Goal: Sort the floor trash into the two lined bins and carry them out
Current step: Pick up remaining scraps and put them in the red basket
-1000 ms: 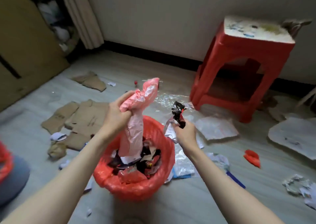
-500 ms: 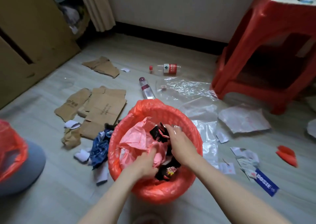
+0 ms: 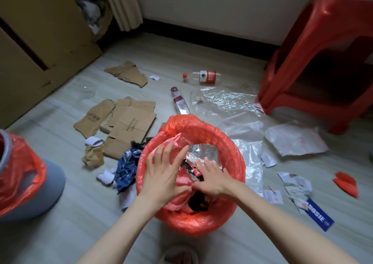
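1. Both hands are over the near red-lined bin [image 3: 238, 154]. The left hand [image 3: 161, 173] has its fingers spread and nearly straight above the pink bag inside, gripping nothing. The right hand [image 3: 212, 178] lies flat with straight fingers on crinkled clear film and dark wrappers, also holding nothing.
2. The step in hand looks like packing the contents down. To do it well, press with flat palms at the centre, keep clear of the liner rim so it does not slip off, and stop before the film springs back out.
3. Two lined bins show: the near one, and a second grey bin [image 3: 54, 181] with a red liner at the left edge, well apart.
4. Two plastic bottles lie beyond the bin: one with a red label [image 3: 201, 77], one with a pink cap [image 3: 178, 100].
5. Cardboard pieces [image 3: 129, 126] number roughly four or five (overlaps make the count uncertain).
6. One crumpled blue item [image 3: 126, 167] touches the bin's left side.
7. One large clear plastic sheet [image 3: 224, 100] lies beside a red stool [image 3: 323, 41].
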Motion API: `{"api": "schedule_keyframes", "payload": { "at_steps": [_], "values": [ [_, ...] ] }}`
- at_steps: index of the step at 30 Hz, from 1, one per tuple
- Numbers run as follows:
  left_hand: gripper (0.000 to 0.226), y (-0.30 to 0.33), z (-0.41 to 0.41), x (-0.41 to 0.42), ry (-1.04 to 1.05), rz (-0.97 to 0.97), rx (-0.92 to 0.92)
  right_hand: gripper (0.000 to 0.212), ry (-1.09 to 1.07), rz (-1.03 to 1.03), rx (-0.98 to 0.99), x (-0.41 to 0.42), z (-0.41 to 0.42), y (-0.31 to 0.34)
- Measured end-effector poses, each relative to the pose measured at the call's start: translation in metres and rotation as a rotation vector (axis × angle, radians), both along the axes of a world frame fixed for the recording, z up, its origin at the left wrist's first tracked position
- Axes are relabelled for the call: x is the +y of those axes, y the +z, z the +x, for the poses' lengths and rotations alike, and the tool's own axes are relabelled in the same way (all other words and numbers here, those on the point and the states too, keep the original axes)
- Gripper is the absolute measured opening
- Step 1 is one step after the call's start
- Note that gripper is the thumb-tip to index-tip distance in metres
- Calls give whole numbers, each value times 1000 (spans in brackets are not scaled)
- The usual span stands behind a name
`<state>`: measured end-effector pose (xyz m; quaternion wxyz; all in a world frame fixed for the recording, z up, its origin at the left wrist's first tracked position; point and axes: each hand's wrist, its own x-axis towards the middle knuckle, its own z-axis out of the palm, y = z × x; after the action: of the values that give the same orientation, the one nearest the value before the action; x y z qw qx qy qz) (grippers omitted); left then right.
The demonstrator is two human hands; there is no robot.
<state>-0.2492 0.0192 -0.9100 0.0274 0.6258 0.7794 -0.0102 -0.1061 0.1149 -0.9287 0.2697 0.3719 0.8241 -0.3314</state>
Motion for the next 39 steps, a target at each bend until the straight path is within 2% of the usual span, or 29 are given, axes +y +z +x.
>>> {"api": "schedule_keyframes", "payload": {
  "at_steps": [3,7,11,14,17,21,23,26,29,31,33,35,39],
  "values": [
    [116,-18,4,-2,-59,-141,21,80,134,57,-103,-13,4,-4],
    [109,-28,7,12,-71,-556,-84,79,187,88,-208,-9,-2,-22],
    [108,-53,6,28,-19,-745,-138,85,167,85,-293,2,-10,-47],
    [112,-74,9,32,1,-816,-165,85,164,73,-354,3,-15,-63],
    [115,-98,11,35,19,-845,-187,84,187,69,-410,4,-19,-79],
    [115,-123,14,38,22,-844,-197,81,336,174,-491,5,-26,-96],
    [115,-132,15,41,32,-833,-203,80,329,176,-527,6,-31,-102],
    [116,-134,14,48,36,-888,-213,78,213,86,-491,12,-35,-99],
    [114,-121,5,55,4,-943,-262,77,217,-9,-438,16,-34,-88],
    [111,-110,-4,58,-15,-937,-346,76,215,6,-382,18,-32,-81],
    [103,-92,-11,61,-23,-907,-471,72,234,84,-301,20,-26,-66],
    [87,-68,-12,63,-20,-837,-547,62,280,173,-207,22,-19,-46],
    [39,-16,-11,72,-24,-578,-463,40,300,336,0,31,-7,-4]
  ]
}}
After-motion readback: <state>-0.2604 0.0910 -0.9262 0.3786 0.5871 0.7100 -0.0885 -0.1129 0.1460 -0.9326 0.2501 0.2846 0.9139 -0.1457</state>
